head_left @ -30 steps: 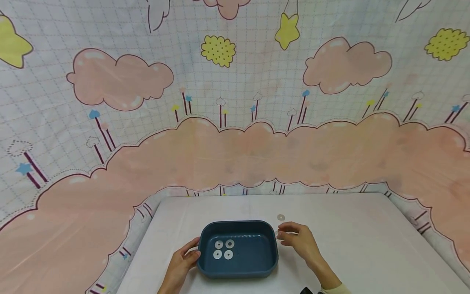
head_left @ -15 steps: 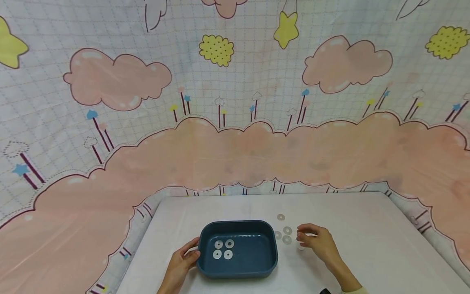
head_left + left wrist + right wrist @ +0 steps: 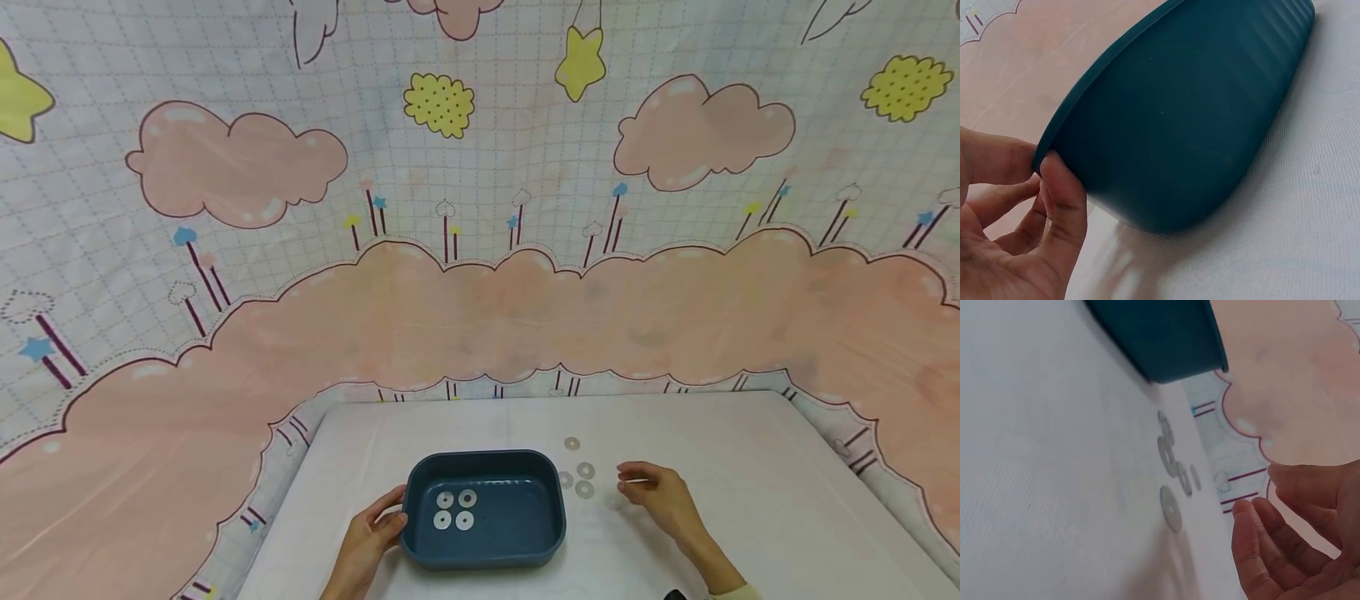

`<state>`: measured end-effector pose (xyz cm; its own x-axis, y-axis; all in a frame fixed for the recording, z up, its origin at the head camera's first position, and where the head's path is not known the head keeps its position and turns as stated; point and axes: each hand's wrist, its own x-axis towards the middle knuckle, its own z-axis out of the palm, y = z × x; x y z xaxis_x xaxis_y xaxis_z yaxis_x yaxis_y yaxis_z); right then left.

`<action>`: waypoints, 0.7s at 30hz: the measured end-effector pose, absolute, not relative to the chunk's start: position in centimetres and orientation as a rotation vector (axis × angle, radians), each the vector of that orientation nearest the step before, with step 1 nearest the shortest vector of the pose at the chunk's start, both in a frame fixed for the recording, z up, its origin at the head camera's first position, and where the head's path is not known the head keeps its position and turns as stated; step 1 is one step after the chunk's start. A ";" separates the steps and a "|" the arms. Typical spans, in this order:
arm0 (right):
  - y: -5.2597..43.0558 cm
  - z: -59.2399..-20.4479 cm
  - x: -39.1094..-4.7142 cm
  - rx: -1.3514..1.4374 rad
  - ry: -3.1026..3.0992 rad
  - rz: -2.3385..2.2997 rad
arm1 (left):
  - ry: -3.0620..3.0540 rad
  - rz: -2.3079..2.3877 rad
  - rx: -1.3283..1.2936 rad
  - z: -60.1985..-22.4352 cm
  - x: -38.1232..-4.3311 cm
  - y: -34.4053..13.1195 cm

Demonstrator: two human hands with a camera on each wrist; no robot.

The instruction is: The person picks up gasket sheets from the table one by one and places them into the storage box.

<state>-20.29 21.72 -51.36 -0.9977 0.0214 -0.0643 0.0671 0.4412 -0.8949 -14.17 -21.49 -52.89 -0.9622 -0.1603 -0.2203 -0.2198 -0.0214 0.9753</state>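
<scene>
My left hand (image 3: 367,537) pinches the left rim of a dark blue rectangular plastic bin (image 3: 517,521). Thumb and fingers of the left hand (image 3: 1054,212) meet over the rim of the bin (image 3: 1166,112) in the left wrist view. Several flat silver washers (image 3: 459,523) lie in the left half of the bin. On the table to its right, several more washers (image 3: 581,493) are grouped, one washer (image 3: 572,438) farther back. Just right of a washer (image 3: 610,505), my right hand (image 3: 667,504) hovers, fingers loosely bent. The right wrist view shows nothing between the fingertips (image 3: 1246,522).
A white cloth covers the table (image 3: 712,442). Behind it hangs a backdrop (image 3: 480,317) printed with clouds and stars. A washer (image 3: 1166,500) lies nearest the right hand's shadow in the right wrist view.
My right hand has moved right, away from the bin's right rim, revealing several washers on the table. The left hand and the bin have stayed put.
</scene>
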 end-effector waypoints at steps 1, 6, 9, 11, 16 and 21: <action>21.8 -51.5 -20.3 0.077 2.643 -1.619 | 2.167 2.176 -0.420 -52.9 -14.2 -21.5; 22.3 -52.2 -20.5 0.042 2.713 -1.524 | 2.160 2.178 -0.416 -52.9 -14.2 -21.5; 22.5 -52.6 -20.7 0.013 2.736 -1.492 | 2.156 2.172 -0.413 -52.9 -14.2 -21.6; 22.5 -52.9 -20.8 -0.031 2.766 -1.457 | 2.154 2.166 -0.406 -52.9 -14.2 -21.7; 22.6 -53.6 -21.0 -0.120 2.863 -1.361 | 2.153 2.153 -0.392 -52.8 -14.2 -21.8; 22.6 -54.2 -21.1 -0.123 2.900 -1.327 | 2.157 2.147 -0.400 -52.8 -14.2 -21.8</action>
<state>-21.13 22.59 -54.17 -0.9958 -0.0493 0.0775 -0.0908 0.6516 -0.7531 -14.16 -21.78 -52.81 -0.9635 -0.1324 -0.2325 -0.2331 -0.0109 0.9724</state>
